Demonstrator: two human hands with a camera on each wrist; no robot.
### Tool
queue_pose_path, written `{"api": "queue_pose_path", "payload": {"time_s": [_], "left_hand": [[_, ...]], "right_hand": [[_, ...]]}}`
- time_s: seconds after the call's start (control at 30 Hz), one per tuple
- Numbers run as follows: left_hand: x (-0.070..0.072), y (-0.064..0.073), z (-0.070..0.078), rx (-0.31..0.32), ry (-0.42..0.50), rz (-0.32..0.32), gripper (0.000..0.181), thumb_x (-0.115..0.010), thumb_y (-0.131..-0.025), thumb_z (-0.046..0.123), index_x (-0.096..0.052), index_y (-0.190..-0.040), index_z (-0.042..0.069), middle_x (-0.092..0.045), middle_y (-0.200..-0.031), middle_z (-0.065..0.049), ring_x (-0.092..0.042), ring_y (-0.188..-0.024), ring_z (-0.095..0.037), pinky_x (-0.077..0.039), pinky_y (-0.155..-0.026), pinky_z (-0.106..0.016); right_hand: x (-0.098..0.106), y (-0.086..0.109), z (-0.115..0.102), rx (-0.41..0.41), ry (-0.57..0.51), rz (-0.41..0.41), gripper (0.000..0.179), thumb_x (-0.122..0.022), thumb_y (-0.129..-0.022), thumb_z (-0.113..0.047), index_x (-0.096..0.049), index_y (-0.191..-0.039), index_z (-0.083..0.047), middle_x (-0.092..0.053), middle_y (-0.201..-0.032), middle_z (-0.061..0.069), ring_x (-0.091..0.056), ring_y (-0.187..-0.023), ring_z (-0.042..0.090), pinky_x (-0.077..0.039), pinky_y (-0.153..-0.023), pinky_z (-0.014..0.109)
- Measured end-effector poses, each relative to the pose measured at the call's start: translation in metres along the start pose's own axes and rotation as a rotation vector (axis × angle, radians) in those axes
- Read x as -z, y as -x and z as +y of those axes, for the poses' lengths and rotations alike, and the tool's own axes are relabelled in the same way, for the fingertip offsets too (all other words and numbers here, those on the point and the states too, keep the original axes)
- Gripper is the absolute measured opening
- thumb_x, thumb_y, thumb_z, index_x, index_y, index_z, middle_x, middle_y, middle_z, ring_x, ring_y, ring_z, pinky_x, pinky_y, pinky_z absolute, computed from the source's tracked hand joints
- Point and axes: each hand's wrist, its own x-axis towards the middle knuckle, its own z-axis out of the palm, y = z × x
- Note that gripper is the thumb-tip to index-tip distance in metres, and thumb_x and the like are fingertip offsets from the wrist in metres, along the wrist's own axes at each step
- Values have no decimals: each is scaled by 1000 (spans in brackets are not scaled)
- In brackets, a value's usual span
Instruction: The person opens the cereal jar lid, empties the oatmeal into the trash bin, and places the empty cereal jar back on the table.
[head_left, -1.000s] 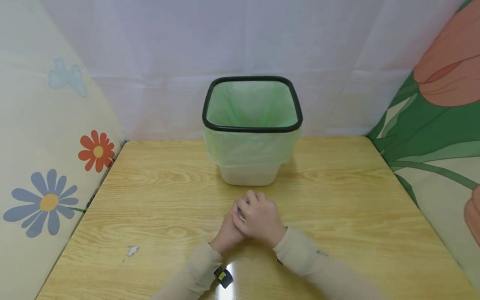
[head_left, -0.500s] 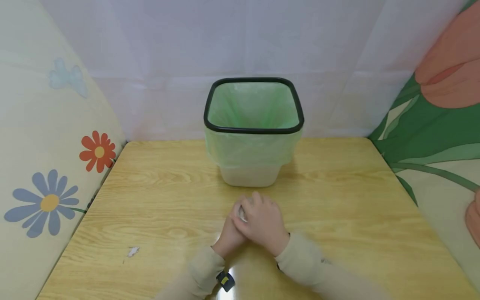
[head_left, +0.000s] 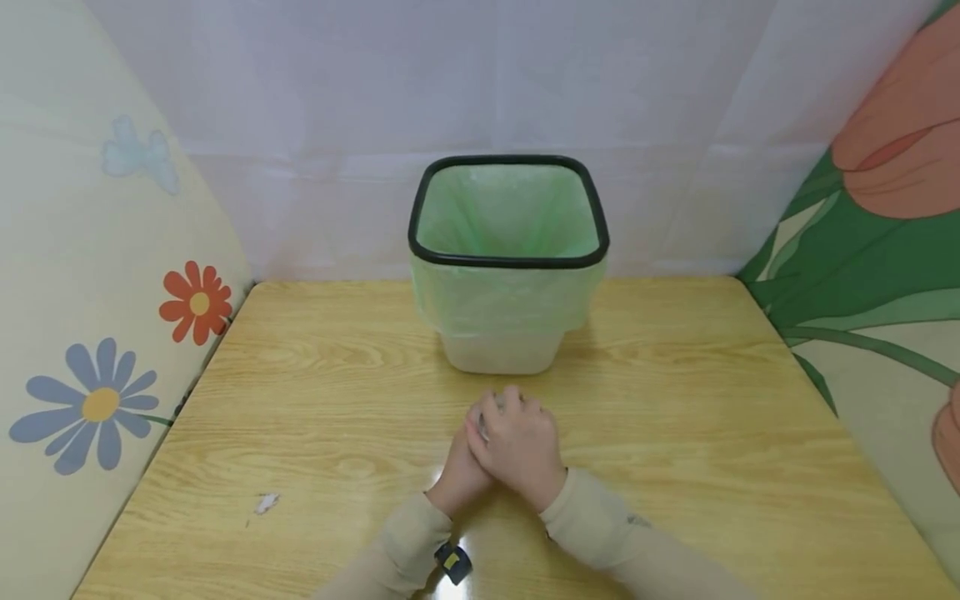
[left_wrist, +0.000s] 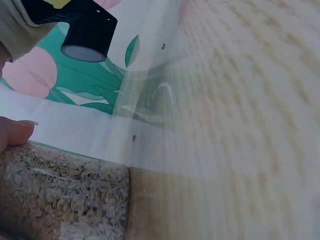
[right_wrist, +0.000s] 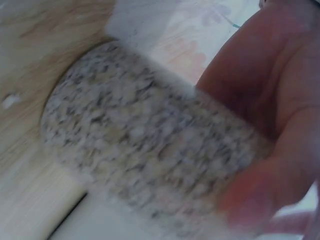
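My left hand (head_left: 459, 473) grips a clear jar (right_wrist: 145, 135) filled with pale, grey-brown flakes, its thumb (right_wrist: 257, 197) lying along the side in the right wrist view. Over the jar's upper end, my right hand (head_left: 521, 442) curls its fingers. Between the hands only a sliver of the jar shows in the head view; the part under my right palm is hidden. Seen from the left wrist, the flakes fill the jar at the lower left. The hands meet above the wooden table, just in front of the bin.
A pale bin (head_left: 498, 354) with a black rim and a green liner (head_left: 502, 296) stands at the table's back middle. A small white scrap or mark (head_left: 266, 503) lies on the wooden table (head_left: 337, 433) at left. Cloths hang along the back and sides.
My right hand and wrist have turned slightly and shifted a little left over the jar since half a second ago. My left hand stays almost in place, and the bin stands still.
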Motion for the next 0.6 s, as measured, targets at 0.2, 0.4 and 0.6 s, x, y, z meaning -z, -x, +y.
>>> {"api": "queue_pose_path", "payload": {"time_s": [0.2, 0.4, 0.6], "left_hand": [[3, -6, 1, 19, 20, -41, 64, -75, -73, 1, -42, -127, -8, -58, -118, -18, -58, -109, -34, -46, -100, -40], [5, -10, 0, -33, -1, -55, 75, -81, -66, -1, -41, -128, -8, -57, -120, -17, -57, -109, -33, -46, -99, -39], [0, -6, 1, -38, -74, 9, 69, -79, -67, -2, -42, -124, -10, -57, -117, -20, -59, -106, -35, -49, -95, -42]], "right_hand": [[-5, -1, 13, 122, -143, 33, 33, -51, -85, -37, -64, -82, -7, -51, -71, 8, -45, -45, 19, -38, -33, 30], [-9, -4, 27, 279, -239, 19, 37, -45, -91, -39, -67, -87, -9, -53, -76, 6, -46, -52, 18, -41, -38, 28], [5, -3, 20, 172, -232, -112, 35, -59, -86, -43, -66, -93, -10, -53, -79, 7, -50, -58, 20, -42, -42, 30]]}}
